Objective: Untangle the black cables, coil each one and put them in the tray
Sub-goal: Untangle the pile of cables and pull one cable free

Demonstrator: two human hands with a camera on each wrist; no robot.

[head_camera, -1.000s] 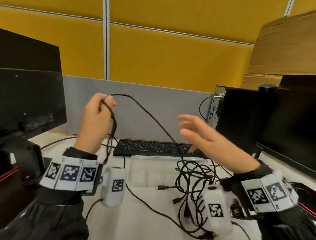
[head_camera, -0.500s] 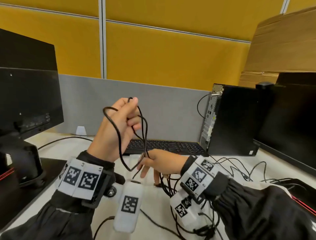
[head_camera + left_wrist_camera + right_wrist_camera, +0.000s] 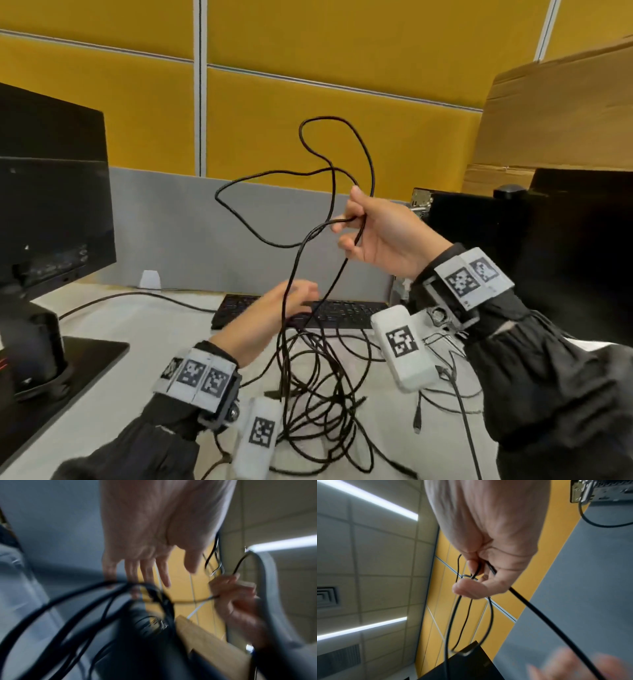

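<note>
My right hand (image 3: 349, 222) is raised in front of the grey partition and grips loops of one black cable (image 3: 329, 117) that arch above it. In the right wrist view the thumb and fingers (image 3: 471, 578) pinch that cable (image 3: 539, 615). Its strands hang down into a tangle of black cables (image 3: 318, 394) on the white table. My left hand (image 3: 305, 291) is lower, over the keyboard, fingers straight and blurred, right beside the hanging strands. The left wrist view shows its spread fingers (image 3: 149, 580) behind cable strands (image 3: 68, 608). I cannot make out the tray.
A black keyboard (image 3: 342, 313) lies behind the tangle. A monitor (image 3: 51, 205) on a black base (image 3: 68, 377) stands at the left. A black PC tower (image 3: 479, 233) and a second monitor (image 3: 582, 257) stand at the right, with cardboard (image 3: 565, 120) behind.
The looped cable has passed from my left hand to my right, which rose from the tangle. My left hand let go, opened and dropped toward the keyboard.
</note>
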